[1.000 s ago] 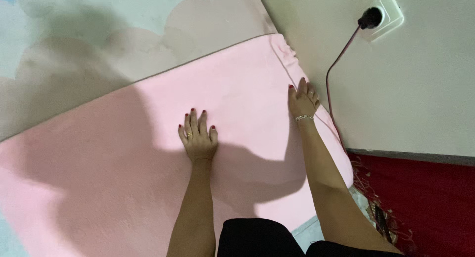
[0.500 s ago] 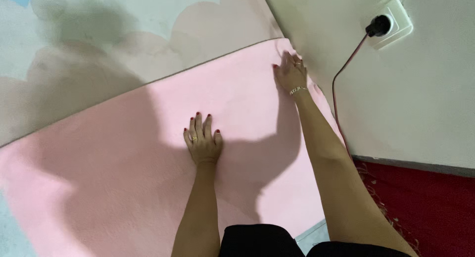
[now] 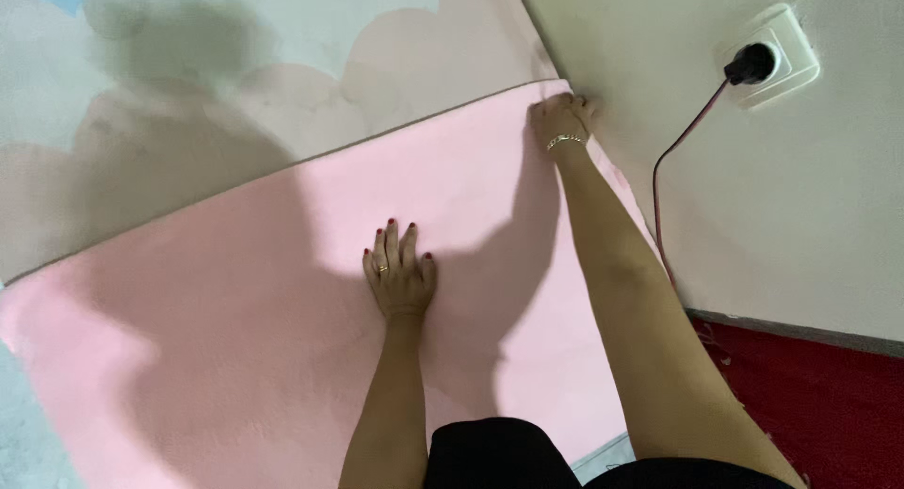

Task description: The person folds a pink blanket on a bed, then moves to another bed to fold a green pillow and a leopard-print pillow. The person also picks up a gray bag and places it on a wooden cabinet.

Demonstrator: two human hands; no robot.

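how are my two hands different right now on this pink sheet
The left hand lies flat, fingers spread, in the middle of the pink sheet; the right hand is curled over its far corner by the wall. The left hand wears a ring; the right wears a bracelet at the wrist. The right arm reaches farther out. Both touch the sheet.

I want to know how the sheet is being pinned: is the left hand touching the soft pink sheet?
Touching. The head view shows the left hand pressed flat, fingers spread, on the soft pink sheet, with no gap beneath the palm.
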